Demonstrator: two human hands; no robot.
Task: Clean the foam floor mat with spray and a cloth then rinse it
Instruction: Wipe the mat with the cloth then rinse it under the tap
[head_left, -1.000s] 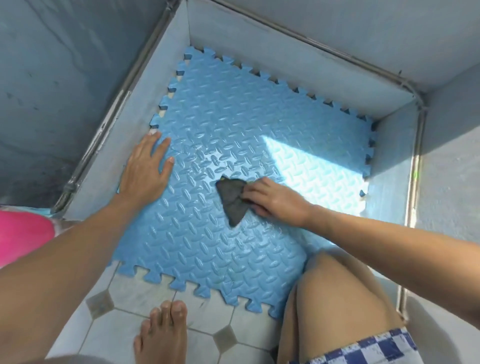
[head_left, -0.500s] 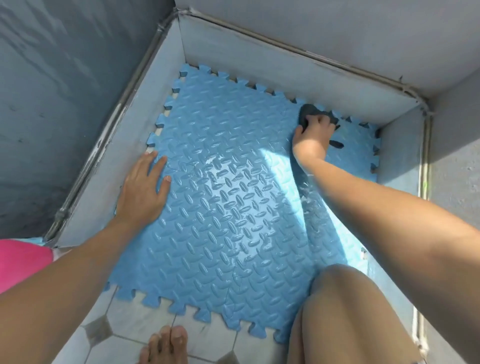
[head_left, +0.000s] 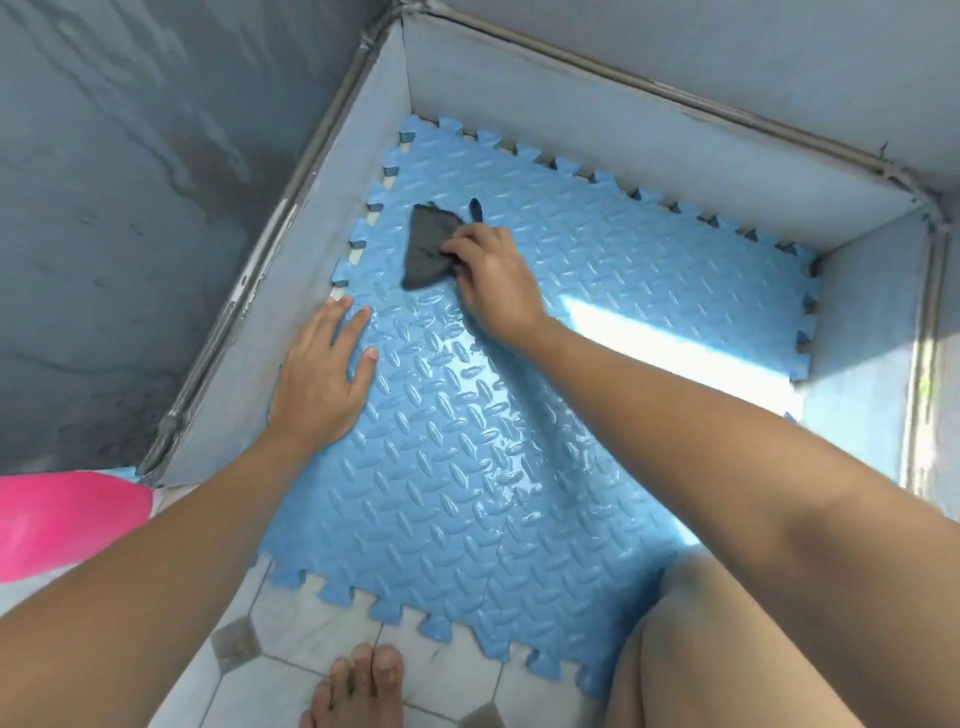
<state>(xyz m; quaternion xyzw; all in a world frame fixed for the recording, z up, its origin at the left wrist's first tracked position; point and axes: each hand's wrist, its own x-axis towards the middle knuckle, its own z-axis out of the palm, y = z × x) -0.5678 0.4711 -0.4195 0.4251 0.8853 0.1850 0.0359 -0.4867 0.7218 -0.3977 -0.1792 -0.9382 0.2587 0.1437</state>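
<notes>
Grey walls (head_left: 649, 119) box in the far corner where I see the blue foam mat (head_left: 519, 467) lying flat, glossy and wet, its near edge on pale floor tiles (head_left: 291, 670). I see my left hand (head_left: 319, 379) pressed open on the mat's left edge. My right hand (head_left: 493, 280) grips a dark cloth (head_left: 428, 244) against the far-left part.

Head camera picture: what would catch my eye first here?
The blue mat fills the middle, wet and glossy, tucked into a corner between low grey walls. On its far left part the right hand presses a dark cloth, while the left hand lies flat on the mat's left edge. A bright strip of sunlight crosses the mat at right, and something pink shows at the left edge.
</notes>
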